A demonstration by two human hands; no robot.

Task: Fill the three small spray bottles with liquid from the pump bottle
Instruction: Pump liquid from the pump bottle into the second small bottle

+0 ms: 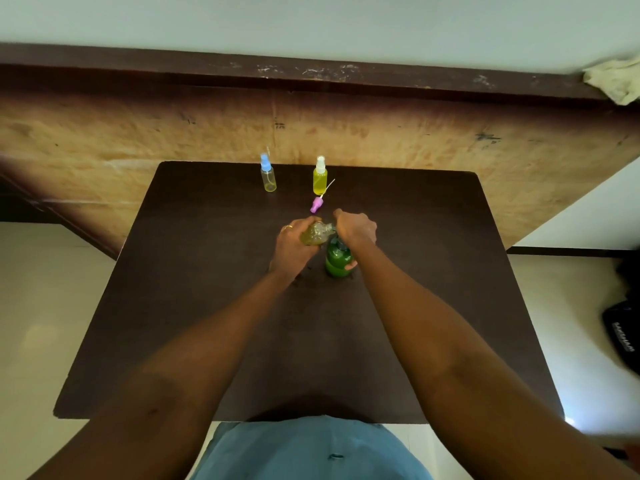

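Green pump bottle; black bag, white lettering unreadable

You have only 1 piece of print that comes near reading: white capital letters on the black bag at the right edge of view, running sideways along it; they look like "SAKSHAM", though blur leaves the spelling unsure; the blue-capped spray bottle near the far edge of the tabletop bears a faint band of print on its clear body, too small to read; the dark scrawled marks on the plywood panel behind form no letters you can make out.
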